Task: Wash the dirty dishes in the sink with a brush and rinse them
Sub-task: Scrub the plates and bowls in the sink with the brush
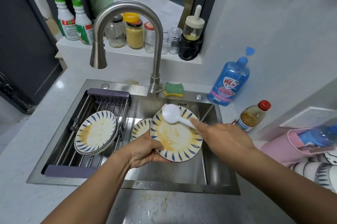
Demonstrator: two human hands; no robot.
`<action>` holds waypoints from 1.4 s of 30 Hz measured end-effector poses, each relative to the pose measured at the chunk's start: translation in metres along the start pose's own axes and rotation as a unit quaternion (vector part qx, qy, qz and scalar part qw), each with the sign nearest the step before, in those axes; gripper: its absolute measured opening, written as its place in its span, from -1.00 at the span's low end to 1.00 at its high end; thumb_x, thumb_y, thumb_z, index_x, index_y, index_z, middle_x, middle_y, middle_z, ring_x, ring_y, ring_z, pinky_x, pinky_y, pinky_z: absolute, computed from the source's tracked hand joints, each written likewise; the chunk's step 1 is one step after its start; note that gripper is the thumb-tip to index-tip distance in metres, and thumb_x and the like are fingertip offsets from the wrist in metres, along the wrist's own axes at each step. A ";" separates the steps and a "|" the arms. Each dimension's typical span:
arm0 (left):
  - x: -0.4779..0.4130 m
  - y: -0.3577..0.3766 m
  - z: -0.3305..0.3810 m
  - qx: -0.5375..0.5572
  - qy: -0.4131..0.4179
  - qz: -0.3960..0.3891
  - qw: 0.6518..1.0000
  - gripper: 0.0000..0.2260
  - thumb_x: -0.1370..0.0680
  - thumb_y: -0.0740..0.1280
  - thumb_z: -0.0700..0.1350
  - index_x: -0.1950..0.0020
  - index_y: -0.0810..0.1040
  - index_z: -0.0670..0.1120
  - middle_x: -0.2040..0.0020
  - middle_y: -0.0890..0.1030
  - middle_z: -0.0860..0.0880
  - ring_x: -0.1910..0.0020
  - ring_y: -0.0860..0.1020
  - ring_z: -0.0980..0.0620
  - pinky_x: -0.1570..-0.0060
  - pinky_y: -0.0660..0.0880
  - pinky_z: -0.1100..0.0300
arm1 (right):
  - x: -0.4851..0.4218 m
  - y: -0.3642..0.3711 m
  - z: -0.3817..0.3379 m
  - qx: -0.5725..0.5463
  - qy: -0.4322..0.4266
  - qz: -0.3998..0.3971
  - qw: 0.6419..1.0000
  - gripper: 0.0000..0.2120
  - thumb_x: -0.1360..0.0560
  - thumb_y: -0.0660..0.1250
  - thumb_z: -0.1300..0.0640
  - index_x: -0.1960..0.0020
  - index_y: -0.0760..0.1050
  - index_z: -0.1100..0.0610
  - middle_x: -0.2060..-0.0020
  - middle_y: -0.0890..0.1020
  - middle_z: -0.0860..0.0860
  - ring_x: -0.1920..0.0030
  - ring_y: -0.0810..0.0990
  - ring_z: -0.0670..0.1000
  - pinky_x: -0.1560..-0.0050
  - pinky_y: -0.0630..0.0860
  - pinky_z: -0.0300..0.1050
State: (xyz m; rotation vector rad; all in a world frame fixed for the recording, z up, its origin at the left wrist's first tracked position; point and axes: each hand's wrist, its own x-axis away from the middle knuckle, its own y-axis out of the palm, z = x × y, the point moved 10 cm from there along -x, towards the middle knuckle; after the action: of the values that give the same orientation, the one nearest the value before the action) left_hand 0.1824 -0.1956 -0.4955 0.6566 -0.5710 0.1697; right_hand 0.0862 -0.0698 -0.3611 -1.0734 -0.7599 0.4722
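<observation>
Above the steel sink [164, 170], the left hand [144, 150] curls its grip round the near rim of a stained plate [178, 138] while the right hand [224, 138] pinches a white brush [170, 114] against its far edge, so scrubbing seems just begun and needs strokes across the stains.

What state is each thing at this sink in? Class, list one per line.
Held plate: tilted, smeared yellow.
Brush: head on the held plate.
Left hand: grips the held plate's rim.
Right hand: grips the brush handle.
Rack plates: stacked, dirty.
Tap: no water visible.
Soap bottle: upright, cap flipped open.
Sponge: lying beside the tap base.
</observation>
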 end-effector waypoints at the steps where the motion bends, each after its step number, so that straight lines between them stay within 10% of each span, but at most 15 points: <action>1: 0.001 -0.003 0.004 0.012 0.013 0.006 1.000 -0.52 -0.56 0.12 -0.56 -0.39 0.41 -0.17 -0.23 0.65 -0.24 -0.14 0.66 -0.30 0.09 0.65 -0.28 | 0.002 0.000 0.010 -0.006 0.022 0.003 1.000 -0.39 -0.70 0.07 0.11 -0.62 -0.14 -0.21 0.10 0.52 0.03 0.13 0.55 0.10 0.22 0.43 -0.02; 9: 0.001 -0.023 0.024 0.081 0.082 0.093 0.989 -0.58 -0.65 0.24 0.07 -0.37 0.47 -0.20 -0.15 0.70 -0.22 -0.13 0.67 -0.25 0.05 0.62 -0.32 | 0.040 0.022 -0.022 -0.195 -0.033 -0.081 0.977 -0.63 -0.71 0.02 -0.13 -0.51 0.19 -0.28 0.12 0.56 -0.07 0.13 0.56 -0.01 0.02 0.57 0.02; 14: 0.000 -0.010 0.019 0.159 0.071 0.060 0.983 -0.37 -0.58 0.10 0.35 -0.32 0.51 -0.14 -0.17 0.67 -0.29 -0.15 0.64 -0.35 0.05 0.63 -0.33 | 0.031 0.026 -0.059 -0.315 -0.061 -0.042 0.946 -0.62 -0.71 0.04 -0.10 -0.52 0.22 -0.27 0.24 0.55 -0.09 0.32 0.46 -0.09 0.28 0.39 -0.07; 22: 0.008 -0.022 0.020 0.041 0.107 0.088 0.989 -0.52 -0.66 0.05 0.25 -0.44 0.43 0.02 -0.21 0.69 -0.08 -0.16 0.68 -0.15 -0.01 0.64 -0.23 | 0.034 0.018 0.009 -0.097 0.065 -0.031 0.993 -0.54 -0.73 0.02 0.01 -0.57 0.03 -0.24 0.19 0.46 -0.06 0.13 0.60 0.07 0.12 0.57 0.01; 26: 0.010 -0.002 0.014 -0.019 0.081 0.059 0.995 -0.52 -0.68 0.05 0.22 -0.40 0.48 -0.05 -0.20 0.70 -0.09 -0.17 0.68 -0.10 0.10 0.69 -0.07 | 0.005 0.000 -0.011 -0.154 0.031 -0.013 0.987 -0.57 -0.73 -0.03 -0.10 -0.58 0.05 -0.24 0.03 0.57 0.03 -0.01 0.59 0.15 0.06 0.51 0.04; 34: 0.012 -0.017 0.018 0.019 0.096 0.044 0.994 -0.45 -0.54 0.31 0.18 -0.42 0.44 -0.10 -0.24 0.66 -0.21 -0.20 0.65 -0.25 -0.09 0.55 -0.39 | 0.008 0.001 -0.041 -0.167 -0.074 -0.025 0.983 -0.56 -0.70 -0.05 -0.23 -0.57 0.03 -0.35 0.08 0.55 -0.06 0.10 0.52 0.04 0.15 0.43 0.00; 42: 0.012 -0.033 0.033 0.038 0.130 0.091 0.987 -0.64 -0.66 0.28 -0.02 -0.44 0.37 -0.06 -0.29 0.63 -0.18 -0.13 0.68 -0.23 0.12 0.66 -0.25 | -0.004 0.003 0.004 -0.053 0.034 -0.008 0.998 -0.51 -0.71 0.04 0.04 -0.58 0.01 -0.22 -0.06 0.62 0.05 -0.02 0.62 0.15 0.14 0.46 -0.02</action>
State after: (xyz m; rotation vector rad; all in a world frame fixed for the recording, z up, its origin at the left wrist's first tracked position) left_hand 0.1884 -0.2425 -0.4854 0.6442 -0.3738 0.4431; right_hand 0.0807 -0.0693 -0.3642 -1.1761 -0.7392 0.3823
